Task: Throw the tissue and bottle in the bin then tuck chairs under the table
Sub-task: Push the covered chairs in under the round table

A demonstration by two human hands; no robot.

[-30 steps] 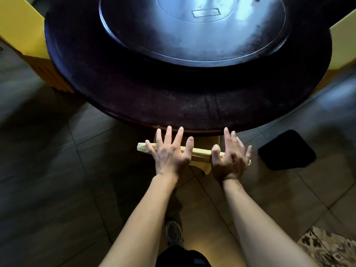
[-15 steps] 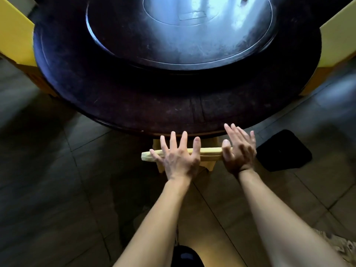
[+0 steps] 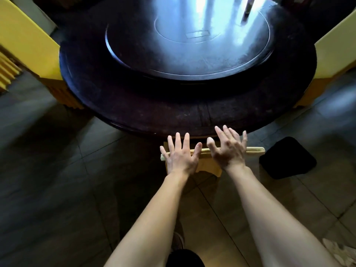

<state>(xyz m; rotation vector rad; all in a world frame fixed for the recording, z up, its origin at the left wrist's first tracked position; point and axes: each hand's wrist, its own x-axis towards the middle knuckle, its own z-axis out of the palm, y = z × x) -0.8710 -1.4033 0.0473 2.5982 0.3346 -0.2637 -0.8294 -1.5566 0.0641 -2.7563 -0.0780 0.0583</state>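
Note:
A yellow chair (image 3: 252, 151) stands tucked under the near edge of the round dark table (image 3: 134, 105); only its top rail and a bit of the back show. My left hand (image 3: 181, 157) lies flat on the left part of the rail with fingers spread. My right hand (image 3: 229, 151) hovers over or rests on the rail's middle, fingers apart and lifted. Neither hand grips anything. No tissue, bottle or bin is visible.
A shiny round turntable (image 3: 192, 54) sits on the table, with a small dark upright object (image 3: 247, 10) at its far right. Yellow chairs stand at the left (image 3: 27, 47) and right (image 3: 335, 53). A black pad (image 3: 287, 158) lies on the tiled floor.
The chair has slid further under the table. Both hands have loosened on the rail, and the right hand's fingers have lifted and spread. The view has tilted up.

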